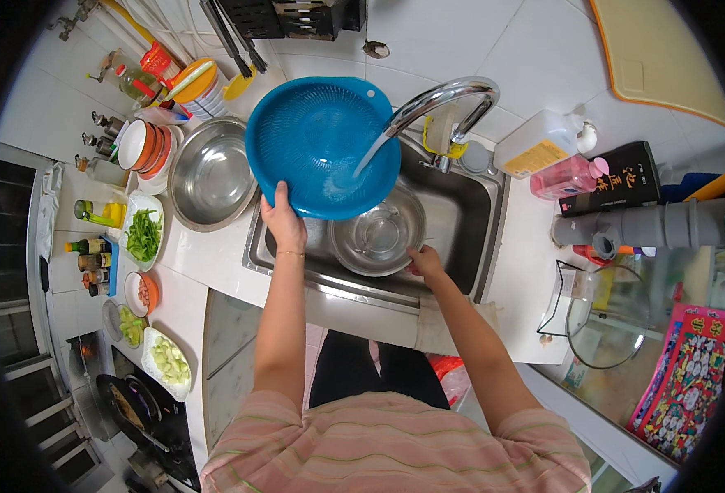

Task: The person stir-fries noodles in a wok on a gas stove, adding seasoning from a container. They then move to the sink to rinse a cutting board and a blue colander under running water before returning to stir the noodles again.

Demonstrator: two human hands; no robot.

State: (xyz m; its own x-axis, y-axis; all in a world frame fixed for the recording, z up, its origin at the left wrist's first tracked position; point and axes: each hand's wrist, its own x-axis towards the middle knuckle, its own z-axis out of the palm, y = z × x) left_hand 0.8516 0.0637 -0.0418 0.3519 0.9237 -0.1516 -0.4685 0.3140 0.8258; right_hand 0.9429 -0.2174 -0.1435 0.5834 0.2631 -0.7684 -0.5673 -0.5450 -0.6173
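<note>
My left hand [285, 223] grips the near rim of a blue plastic colander [301, 135], tilted under the running chrome faucet [436, 98]. A stream of water [370, 157] falls into its right side. My right hand [425, 261] holds the right rim of a metal basin [378, 237] in the stainless steel sink [461, 215]. The colander hides the far part of that basin. Some water shows in the basin. Left of the colander, a larger stainless steel bowl [211, 179] stands on the counter.
On the left counter [184, 259] are a plate of cut green vegetables [143, 234], stacked orange bowls [147, 148], a plate of pale green pieces [166, 363] and seasoning bottles [94, 262]. A wok [125, 403] sits on the stove. Detergent bottles [538, 145] and a glass lid [609, 317] stand at right.
</note>
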